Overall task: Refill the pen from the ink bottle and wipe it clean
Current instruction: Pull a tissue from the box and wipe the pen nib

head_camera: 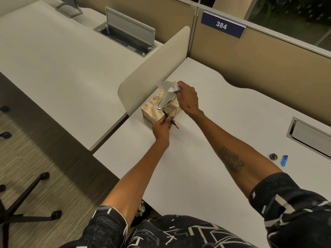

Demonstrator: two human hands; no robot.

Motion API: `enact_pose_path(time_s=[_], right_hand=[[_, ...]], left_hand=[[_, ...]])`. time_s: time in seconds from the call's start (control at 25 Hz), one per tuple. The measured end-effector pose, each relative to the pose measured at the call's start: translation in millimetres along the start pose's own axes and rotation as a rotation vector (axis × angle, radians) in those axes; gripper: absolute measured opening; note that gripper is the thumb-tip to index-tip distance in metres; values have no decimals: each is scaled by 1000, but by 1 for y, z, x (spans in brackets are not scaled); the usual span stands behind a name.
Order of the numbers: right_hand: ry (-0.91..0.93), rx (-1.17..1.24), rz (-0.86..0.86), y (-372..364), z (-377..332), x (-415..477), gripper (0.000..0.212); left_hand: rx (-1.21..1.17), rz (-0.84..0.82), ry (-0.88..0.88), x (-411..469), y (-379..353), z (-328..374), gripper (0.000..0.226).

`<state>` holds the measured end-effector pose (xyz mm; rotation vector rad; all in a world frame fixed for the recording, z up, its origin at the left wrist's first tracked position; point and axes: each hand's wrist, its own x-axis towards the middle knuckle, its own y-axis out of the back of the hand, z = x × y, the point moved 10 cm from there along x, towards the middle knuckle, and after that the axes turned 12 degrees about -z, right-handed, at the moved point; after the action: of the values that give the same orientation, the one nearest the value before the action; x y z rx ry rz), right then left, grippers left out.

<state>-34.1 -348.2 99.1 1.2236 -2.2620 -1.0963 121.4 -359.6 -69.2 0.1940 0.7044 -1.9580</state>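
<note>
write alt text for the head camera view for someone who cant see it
A person's right hand pulls a white tissue from a patterned tissue box on a white desk, while the left hand holds a pen. A small ink bottle sits far right.

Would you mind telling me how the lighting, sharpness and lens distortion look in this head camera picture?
Head view: warm, even overhead light; soft glare on the white desk; wide-angle bending curves the partition edges; the tissue in the right hand looks slightly motion-blurred; the pen in the left hand stays fairly sharp.
</note>
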Motion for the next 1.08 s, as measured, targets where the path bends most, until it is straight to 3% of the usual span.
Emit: enact_pose_path(time_s=[0.76, 1.08], right_hand=[[105, 172, 374, 97, 7, -58, 14], [-122, 510, 475, 115, 54, -67, 19]], left_hand=[[59, -8, 5, 1, -2, -1, 27], [159, -125, -71, -18, -29, 5, 28]])
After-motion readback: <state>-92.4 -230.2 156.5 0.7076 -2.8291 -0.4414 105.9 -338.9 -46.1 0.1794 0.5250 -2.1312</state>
